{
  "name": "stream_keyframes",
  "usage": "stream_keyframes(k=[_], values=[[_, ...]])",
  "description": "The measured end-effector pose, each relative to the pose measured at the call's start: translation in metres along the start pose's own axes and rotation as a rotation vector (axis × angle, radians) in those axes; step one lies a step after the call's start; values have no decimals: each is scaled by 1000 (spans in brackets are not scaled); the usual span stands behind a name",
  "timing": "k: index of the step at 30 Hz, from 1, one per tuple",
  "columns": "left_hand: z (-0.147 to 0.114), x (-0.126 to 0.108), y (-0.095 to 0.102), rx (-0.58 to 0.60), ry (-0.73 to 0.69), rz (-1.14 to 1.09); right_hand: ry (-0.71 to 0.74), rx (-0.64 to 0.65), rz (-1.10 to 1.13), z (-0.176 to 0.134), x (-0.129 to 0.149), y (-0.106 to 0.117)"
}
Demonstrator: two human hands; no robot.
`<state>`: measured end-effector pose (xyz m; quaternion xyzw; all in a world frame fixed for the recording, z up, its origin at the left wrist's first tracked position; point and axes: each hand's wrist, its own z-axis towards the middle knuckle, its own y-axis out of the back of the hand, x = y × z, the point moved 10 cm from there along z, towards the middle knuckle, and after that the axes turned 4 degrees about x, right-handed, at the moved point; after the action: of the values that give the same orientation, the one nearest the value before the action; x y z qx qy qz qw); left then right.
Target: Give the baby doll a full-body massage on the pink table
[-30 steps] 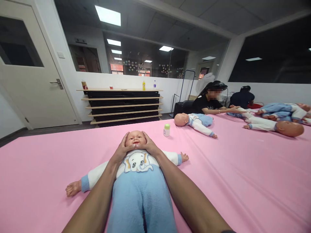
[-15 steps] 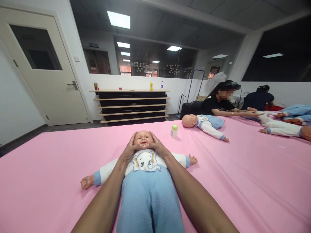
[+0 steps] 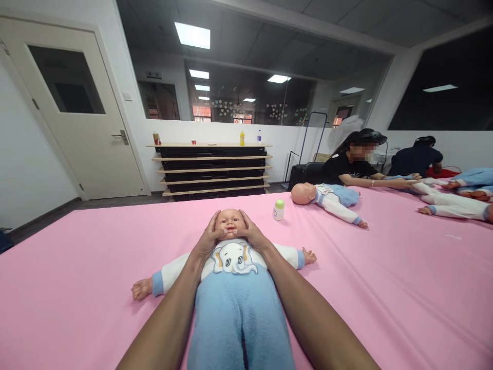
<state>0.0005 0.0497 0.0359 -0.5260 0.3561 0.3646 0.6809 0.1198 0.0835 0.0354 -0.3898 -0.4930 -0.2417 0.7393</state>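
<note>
A baby doll (image 3: pixel 239 293) lies on its back with its head away from me, in light blue trousers and a white top with an elephant face. My left hand (image 3: pixel 210 237) cups one side of the doll's head, its thumb on the lower cheek beside the mouth. On the other side, my right hand (image 3: pixel 252 234) is curved round the head in the same way, thumb near the chin. The doll's arms are stretched out sideways. Beyond my right hand, a small white bottle with a green cap (image 3: pixel 279 210) stands upright.
Pink sheeting (image 3: pixel 92 267) covers the table. A second doll (image 3: pixel 327 198) lies at the far right, and other dolls lie beyond it. A person in black (image 3: pixel 350 164) reaches toward one of them; another person (image 3: pixel 414 156) bends behind. A low stack of boards (image 3: pixel 213 169) stands by the wall.
The whole scene has shifted slightly rightward in view. Both hands stay around the doll's head, with only a slight shift of the thumbs by the mouth. The co-worker's hands have moved a little.
</note>
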Motion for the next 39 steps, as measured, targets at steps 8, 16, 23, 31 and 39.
stream_keyframes(k=[8, 16, 23, 31, 39], values=[[4, 5, 9, -48, -5, 19, -6, -6, 18, 2, -6, 4], [15, 12, 31, -153, -74, 66, 26, -88, 24, 7, -9, 15], [15, 6, 25, -97, -115, 98, 68, -105, 3, 6, -8, 18], [12, 1, 22, -71, -146, 160, 88, -67, 8, 5, -1, 12], [14, 5, 21, -65, -107, 107, 76, -56, 41, 3, 0, 9]])
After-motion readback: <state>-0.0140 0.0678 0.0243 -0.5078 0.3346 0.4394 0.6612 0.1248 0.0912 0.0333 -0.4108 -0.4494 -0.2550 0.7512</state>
